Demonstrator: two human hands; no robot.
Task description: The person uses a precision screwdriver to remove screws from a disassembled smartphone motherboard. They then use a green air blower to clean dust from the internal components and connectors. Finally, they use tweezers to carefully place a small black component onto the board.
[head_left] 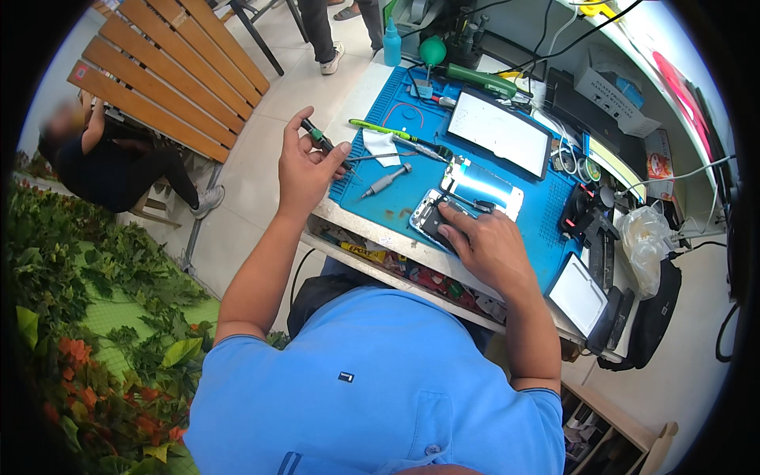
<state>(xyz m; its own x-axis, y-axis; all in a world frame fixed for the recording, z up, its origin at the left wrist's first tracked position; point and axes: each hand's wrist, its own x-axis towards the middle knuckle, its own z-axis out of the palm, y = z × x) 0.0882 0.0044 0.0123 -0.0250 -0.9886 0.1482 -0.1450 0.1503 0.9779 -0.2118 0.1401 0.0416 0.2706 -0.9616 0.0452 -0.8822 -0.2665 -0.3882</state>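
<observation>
My left hand (307, 176) holds a green-and-black screwdriver (317, 136) above the left edge of the blue work mat (368, 207). My right hand (487, 245) rests on an opened phone (430, 215), fingers curled on it, with the index finger and thumb on its dark interior. A detached, shiny screen assembly (503, 194) lies just behind the phone. Around them lie a grey driver (384, 182), a bright green tool (380, 127) and a crumpled white cloth (378, 145). What the underside of my right hand touches is partly hidden.
A white-topped pad (495, 131), blue bottle (392, 43), cables and plastic bag (645, 241) crowd the bench's back and right. A white tray (578, 293) sits front right. Another person (95, 154) works at a slatted wooden piece (162, 79). Artificial foliage (103, 332) covers the lower left.
</observation>
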